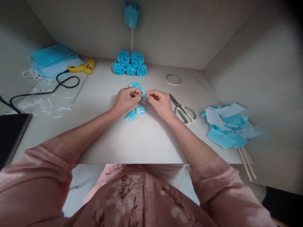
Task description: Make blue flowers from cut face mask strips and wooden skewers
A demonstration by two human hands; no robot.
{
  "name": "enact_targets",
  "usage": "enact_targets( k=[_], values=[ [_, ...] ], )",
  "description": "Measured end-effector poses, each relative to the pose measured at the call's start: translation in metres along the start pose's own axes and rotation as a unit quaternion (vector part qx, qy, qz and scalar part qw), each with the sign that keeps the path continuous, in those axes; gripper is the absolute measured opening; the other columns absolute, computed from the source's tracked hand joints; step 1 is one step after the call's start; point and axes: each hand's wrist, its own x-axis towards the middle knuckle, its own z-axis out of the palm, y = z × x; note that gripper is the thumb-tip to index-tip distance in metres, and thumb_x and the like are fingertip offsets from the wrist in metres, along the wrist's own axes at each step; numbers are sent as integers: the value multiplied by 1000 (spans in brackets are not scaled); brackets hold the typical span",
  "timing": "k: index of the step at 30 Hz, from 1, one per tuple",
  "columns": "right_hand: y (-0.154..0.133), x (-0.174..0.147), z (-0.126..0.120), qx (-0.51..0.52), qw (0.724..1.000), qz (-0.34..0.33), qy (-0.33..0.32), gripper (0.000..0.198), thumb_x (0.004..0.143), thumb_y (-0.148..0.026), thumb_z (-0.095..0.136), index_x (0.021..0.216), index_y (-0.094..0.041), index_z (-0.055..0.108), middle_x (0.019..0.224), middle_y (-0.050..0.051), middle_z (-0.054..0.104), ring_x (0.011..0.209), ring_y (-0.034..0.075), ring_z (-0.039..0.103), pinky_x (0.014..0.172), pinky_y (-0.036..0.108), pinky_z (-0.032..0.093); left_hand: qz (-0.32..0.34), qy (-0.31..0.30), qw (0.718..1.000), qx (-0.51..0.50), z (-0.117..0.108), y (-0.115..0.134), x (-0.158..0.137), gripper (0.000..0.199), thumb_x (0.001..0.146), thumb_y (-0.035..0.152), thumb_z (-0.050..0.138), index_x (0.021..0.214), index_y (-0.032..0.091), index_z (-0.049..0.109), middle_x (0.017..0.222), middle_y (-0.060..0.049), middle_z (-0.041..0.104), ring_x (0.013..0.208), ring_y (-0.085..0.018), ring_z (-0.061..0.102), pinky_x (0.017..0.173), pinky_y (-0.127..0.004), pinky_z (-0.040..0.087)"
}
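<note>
My left hand (127,98) and my right hand (159,102) meet above the middle of the table. Between their fingertips they pinch a small blue fabric piece (144,94), mostly covered by the fingers. Just behind the left fingers lies another blue piece (135,84). Closer to me rest two more cut pieces: a plain blue petal-shaped one (130,115) and one with a white strip (141,110). Scissors (184,112) with pale handles lie beside my right hand, blades pointing away from me.
Rolled blue flowers (130,69) are stacked at the back, near a stick topped with a blue flower (132,15). A yellow glue gun (82,67) lies by blue face masks (55,58). A tape roll (173,79), cut fabric (224,123) and sticks (246,162) are on the right.
</note>
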Motion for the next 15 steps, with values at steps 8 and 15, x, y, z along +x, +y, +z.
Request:
enact_targets(
  k=[8, 15],
  values=[
    [-2, 1, -1, -3, 1000, 2, 5, 18, 80, -32, 66, 83, -18, 78, 81, 2, 77, 72, 14, 65, 70, 26, 50, -1, -4, 1000, -14, 0, 1, 0, 8, 77, 20, 62, 72, 14, 66, 70, 1, 66, 66, -10, 56, 64, -22, 43],
    [0, 0, 0, 5, 1000, 1, 0, 19, 80, -33, 67, 83, -18, 78, 81, 2, 77, 70, 13, 64, 69, 26, 49, 5, -2, 1000, -5, 1, -1, 0, 7, 76, 17, 60, 71, 15, 64, 68, 2, 64, 64, -10, 55, 63, -21, 43]
  ],
)
